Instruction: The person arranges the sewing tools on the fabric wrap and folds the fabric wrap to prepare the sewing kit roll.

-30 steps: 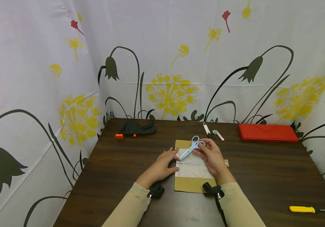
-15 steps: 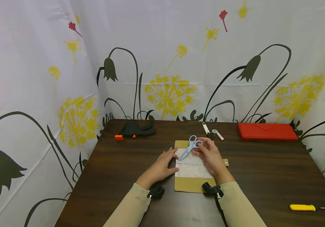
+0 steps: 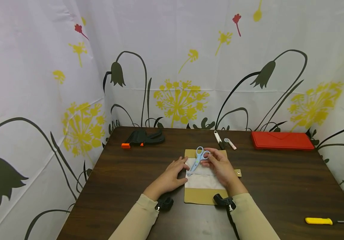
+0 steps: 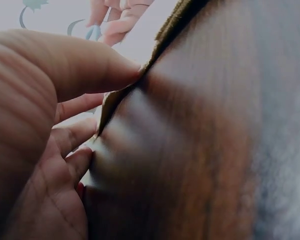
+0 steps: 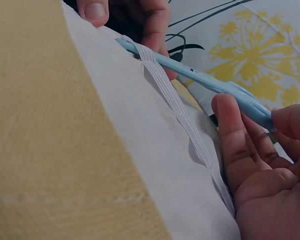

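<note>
A tan fabric roll case point(image 3: 205, 196) with a white lining lies unfolded on the table. Across its lining runs a white elastic band point(image 5: 166, 89). Thumb and fingers of my right hand point(image 3: 223, 168) pinch light-blue scissors point(image 3: 196, 164) by the handle loops. In the right wrist view, the scissors' tip passes beneath the elastic band and pokes out on its far side. My left hand point(image 3: 172, 175) rests at the case's left edge, its thumb point(image 4: 102, 70) and fingers touching that edge with a gap between them. Part of the handle is hidden by my right fingers.
Beyond the case lie a white-and-black tool point(image 3: 218, 139) and a small white-and-pink item point(image 3: 230, 143). A black clamp with orange pads point(image 3: 145, 137) is at the back left. A red case point(image 3: 283, 140) sits back right; a yellow-handled screwdriver point(image 3: 319, 221) lies front right.
My right hand has moved the scissors slightly left and toward me, turning them steeper, and their tip has come to the elastic band. The left hand has stayed at the case's edge.
</note>
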Demonstrator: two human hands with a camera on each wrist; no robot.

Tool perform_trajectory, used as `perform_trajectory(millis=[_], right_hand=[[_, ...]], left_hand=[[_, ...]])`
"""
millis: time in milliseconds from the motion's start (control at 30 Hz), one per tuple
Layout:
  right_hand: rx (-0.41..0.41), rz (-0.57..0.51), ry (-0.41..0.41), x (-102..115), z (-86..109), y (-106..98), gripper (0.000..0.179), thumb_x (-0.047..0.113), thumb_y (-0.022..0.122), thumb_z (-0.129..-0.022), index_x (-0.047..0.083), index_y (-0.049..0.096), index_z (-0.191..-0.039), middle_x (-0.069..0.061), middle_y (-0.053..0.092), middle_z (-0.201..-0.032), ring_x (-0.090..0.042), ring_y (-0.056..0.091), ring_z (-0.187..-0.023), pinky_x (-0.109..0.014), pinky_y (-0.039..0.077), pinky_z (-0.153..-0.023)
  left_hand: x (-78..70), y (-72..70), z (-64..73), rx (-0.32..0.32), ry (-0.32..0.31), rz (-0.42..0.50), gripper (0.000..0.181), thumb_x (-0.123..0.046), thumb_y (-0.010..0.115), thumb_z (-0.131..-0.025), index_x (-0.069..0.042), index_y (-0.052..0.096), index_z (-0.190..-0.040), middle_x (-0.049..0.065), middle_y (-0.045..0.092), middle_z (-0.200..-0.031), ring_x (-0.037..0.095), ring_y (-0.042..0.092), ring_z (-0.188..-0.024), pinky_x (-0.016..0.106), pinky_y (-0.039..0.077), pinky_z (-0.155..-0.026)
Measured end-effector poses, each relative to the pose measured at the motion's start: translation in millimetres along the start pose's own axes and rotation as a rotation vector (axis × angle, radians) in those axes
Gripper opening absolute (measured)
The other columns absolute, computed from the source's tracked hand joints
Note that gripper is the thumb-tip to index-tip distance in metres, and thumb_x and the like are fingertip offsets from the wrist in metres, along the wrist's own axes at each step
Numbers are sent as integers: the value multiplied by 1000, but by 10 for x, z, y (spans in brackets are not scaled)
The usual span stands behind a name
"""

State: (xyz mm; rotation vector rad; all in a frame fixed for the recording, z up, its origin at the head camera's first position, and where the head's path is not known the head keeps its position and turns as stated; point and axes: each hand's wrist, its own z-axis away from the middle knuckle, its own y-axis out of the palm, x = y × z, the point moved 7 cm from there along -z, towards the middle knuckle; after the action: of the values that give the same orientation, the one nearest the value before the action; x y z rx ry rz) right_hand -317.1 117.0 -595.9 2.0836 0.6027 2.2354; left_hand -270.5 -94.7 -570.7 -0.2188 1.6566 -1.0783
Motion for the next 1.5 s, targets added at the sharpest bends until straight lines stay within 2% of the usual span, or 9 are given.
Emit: perform_trajectory(millis=[167, 233, 400, 500, 800, 1033, 1133, 1333, 1500], right_hand=[[34, 57, -17, 15, 9, 38, 48, 11, 50, -116, 0, 38, -161, -9, 62, -127, -18, 78, -107, -30, 64, -95], [38, 76, -16, 28, 18, 55, 50, 12, 51, -116, -1, 35, -162, -15, 61, -133, -19, 77, -111, -30, 63, -96], [48, 141, 12, -6, 14, 68, 52, 11, 53, -115, -1, 36, -163, -29, 51, -151, -17, 74, -115, -27, 62, -97], [61, 196, 33, -47, -1, 69, 55, 12, 54, -115, 3, 36, -166, -27, 49, -155, -14, 73, -117, -25, 61, -96], [166, 353, 4, -51, 14, 147, 59, 11, 55, -114, 0, 33, -168, -32, 52, -150, -21, 67, -124, -23, 59, -99], [170, 380, 7, -27, 26, 157, 60, 12, 54, -115, -1, 31, -168, -32, 50, -157, -18, 66, -123, -22, 58, -99], [166, 383, 15, -5, 24, 164, 59, 12, 54, -114, 0, 32, -168, -30, 50, -156, -20, 65, -125, -22, 58, -100], [164, 369, 18, -10, 29, 175, 53, 10, 54, -114, -1, 41, -164, -28, 52, -156, -26, 64, -128, -23, 58, -99], [164, 380, -3, -12, 46, 180, 46, 8, 55, -113, -3, 51, -158, -26, 48, -156, -27, 63, -129, -23, 60, -98]], left_hand=[[-8, -10, 11, 2, 20, 3, 29, -17, 76, -102, -14, 65, -128, 12, 34, -178, 39, 21, -170, 64, 14, -136], [-9, -15, 14, 1, 23, 5, 29, -17, 76, -102, -14, 65, -128, 12, 35, -178, 39, 21, -170, 64, 14, -136], [9, -8, 17, 1, 23, 3, 27, -18, 77, -102, -15, 66, -127, 11, 35, -178, 38, 21, -170, 63, 15, -136], [28, 5, 16, -2, 20, -3, 27, -18, 77, -101, -15, 66, -125, 11, 35, -178, 38, 22, -170, 64, 15, -135], [27, -3, 16, -9, 15, 12, 31, -20, 79, -101, -14, 63, -127, 13, 36, -177, 39, 21, -169, 65, 16, -135], [13, -31, 18, 0, 2, 38, 27, -21, 79, -101, -17, 66, -125, 14, 38, -176, 40, 20, -170, 67, 13, -135], [13, -33, 8, -1, 4, 29, 27, -22, 79, -101, -18, 66, -124, 13, 37, -176, 39, 20, -170, 67, 13, -135], [63, -13, 11, -3, -31, 50, 27, -24, 81, -100, -22, 65, -121, 13, 30, -179, 42, 24, -167, 70, 20, -132], [77, -17, 18, -7, -49, 92, 43, -23, 82, -98, -17, 58, -132, 15, 26, -180, 45, 27, -165, 70, 21, -130]])
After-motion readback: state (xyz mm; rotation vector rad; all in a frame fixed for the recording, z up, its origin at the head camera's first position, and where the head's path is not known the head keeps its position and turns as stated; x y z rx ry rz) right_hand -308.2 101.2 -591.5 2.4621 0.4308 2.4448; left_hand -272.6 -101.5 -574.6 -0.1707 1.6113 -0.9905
